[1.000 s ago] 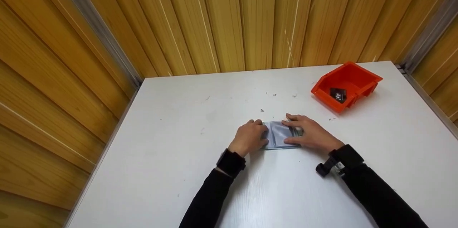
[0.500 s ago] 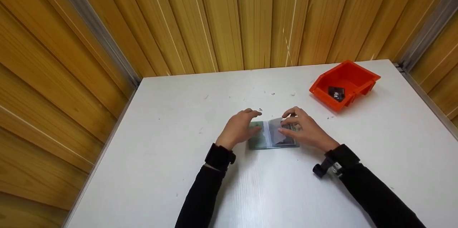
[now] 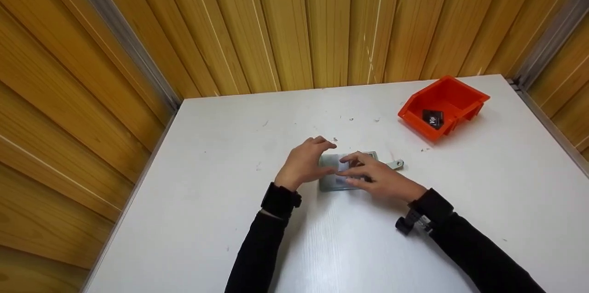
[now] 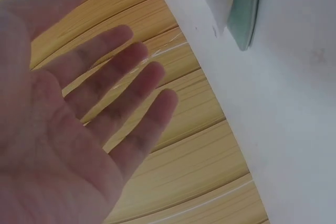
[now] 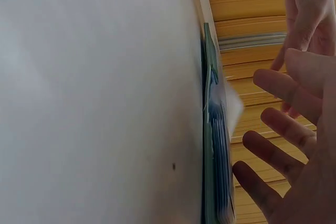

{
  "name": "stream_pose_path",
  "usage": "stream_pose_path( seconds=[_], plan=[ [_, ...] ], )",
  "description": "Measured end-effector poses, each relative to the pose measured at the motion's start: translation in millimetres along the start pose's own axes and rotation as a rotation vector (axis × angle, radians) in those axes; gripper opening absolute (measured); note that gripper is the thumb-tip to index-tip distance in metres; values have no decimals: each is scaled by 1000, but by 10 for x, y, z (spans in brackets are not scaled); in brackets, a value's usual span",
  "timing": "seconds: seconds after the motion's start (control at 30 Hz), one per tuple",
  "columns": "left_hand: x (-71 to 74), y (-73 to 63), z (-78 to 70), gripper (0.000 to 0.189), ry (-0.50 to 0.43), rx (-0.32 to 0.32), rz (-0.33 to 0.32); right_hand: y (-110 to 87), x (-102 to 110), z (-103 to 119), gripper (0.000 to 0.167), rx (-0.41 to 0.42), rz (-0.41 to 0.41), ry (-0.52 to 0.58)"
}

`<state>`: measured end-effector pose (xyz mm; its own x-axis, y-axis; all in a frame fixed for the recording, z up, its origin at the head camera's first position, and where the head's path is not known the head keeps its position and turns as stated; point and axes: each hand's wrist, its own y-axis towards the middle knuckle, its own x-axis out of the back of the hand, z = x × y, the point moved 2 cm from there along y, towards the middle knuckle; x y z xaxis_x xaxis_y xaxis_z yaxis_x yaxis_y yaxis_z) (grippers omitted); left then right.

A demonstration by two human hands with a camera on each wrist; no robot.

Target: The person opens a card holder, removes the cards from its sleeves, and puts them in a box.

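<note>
Head view: the right grip point(image 3: 383, 180) hung over the right half of the booklet point(image 3: 330, 185), fingers spread, pinching nothing; the left grip point(image 3: 301, 163), also spread, stood at its left end. Of the 2, the right covered more of it. The booklet lay mid-bench point(image 3: 207, 201), long axis roughly parallel to the far edge, strap point(image 3: 396, 164) pointing right. Near the far right corner sat 1 orange bin point(image 3: 455, 95).

With the booklet point(image 3: 331, 184) as clock centre in the head view, passage exists over the table point(image 3: 340, 238) at six, between the sleeves point(image 3: 260, 251), and at eleven. Obstructions: left hand point(image 3: 304, 164) at nine, right hand point(image 3: 381, 180) between three and four, orange bin point(image 3: 460, 98) at two, wall point(image 3: 294, 26) at twelve.
</note>
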<state>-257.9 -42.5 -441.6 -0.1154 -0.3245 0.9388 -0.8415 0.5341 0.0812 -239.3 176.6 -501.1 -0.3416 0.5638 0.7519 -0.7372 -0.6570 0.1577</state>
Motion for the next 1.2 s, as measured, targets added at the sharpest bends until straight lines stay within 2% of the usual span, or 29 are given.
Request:
stream_pose_path(
  seconds=[0.17, 0.33, 0.47, 0.7, 1.03, 1.2],
  plan=[
    [-156, 32, -62, 53, 32, -19, 48, -26, 56, -45, 35, -38, 0, 4],
    [-292, 59, -79, 55, 123, -13, 141, -30, 155, -149, 45, -134, -44, 0],
    [-331, 59, -93, 54, 174, 3, 181, -49, 235, -242, 55, -206, -68, -32],
    [-368, 44, -119, 50, 213, 20, 202, -102, 269, -380, 69, -269, -25, -45],
    [-392, 24, -124, 50, 282, 12, 225, -110, 292, -476, 74, -291, -2, -31],
    [-396, 37, -139, 49, 273, 25, 213, -118, 309, -477, 75, -292, -5, -30]
  ],
)
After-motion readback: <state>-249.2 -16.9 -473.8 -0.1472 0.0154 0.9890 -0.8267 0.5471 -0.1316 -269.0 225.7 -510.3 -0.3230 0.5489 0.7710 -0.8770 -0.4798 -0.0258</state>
